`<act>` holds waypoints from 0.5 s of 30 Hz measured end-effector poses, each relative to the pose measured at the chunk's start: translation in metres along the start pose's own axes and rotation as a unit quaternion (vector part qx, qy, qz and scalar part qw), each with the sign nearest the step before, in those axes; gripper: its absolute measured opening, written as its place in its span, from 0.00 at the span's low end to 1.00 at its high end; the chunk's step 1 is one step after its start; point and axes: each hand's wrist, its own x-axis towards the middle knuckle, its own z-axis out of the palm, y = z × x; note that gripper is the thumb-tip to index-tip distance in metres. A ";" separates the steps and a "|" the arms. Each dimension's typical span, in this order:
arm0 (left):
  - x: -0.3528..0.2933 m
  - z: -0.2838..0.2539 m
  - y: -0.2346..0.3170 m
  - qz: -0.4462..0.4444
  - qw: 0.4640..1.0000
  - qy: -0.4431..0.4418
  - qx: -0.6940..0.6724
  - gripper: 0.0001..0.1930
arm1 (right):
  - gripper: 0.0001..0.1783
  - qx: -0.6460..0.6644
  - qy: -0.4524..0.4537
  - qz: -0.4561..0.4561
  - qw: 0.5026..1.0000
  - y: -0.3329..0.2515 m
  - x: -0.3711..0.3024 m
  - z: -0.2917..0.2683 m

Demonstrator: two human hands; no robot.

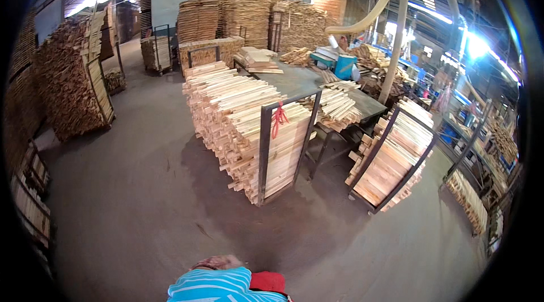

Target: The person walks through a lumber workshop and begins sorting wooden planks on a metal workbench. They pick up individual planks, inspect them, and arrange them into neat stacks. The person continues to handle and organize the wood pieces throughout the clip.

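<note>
At the bottom edge shows my turquoise striped clothing, with a blurred patch of skin just above it. I cannot make out fingers there or tell which arm it belongs to. Beside the stripes is a red cloth-like thing, partly cut off by the picture's edge. Neither hand can be clearly seen holding anything. Ahead, a long stack of pale wood strips rests in a dark metal frame, with a red ribbon tied to its top bar. The stack stands apart from me.
To the right, a second framed wood stack leans in view near a dark worktable carrying loose strips and a blue bucket. A tall timber pile stands left. Grey concrete floor lies between. A pale duct hangs overhead.
</note>
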 end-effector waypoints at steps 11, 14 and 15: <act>0.268 -0.183 0.039 -0.071 0.995 0.042 -0.063 0.08 | 0.24 -0.055 0.053 -0.013 0.997 -0.256 0.116 -0.190; 0.404 -0.293 0.095 0.058 0.989 0.134 0.000 0.08 | 0.23 -0.039 0.057 0.002 0.998 -0.298 0.131 -0.225; 0.452 -0.340 0.117 0.113 0.972 0.203 0.031 0.08 | 0.23 -0.032 0.054 -0.003 0.998 -0.315 0.140 -0.238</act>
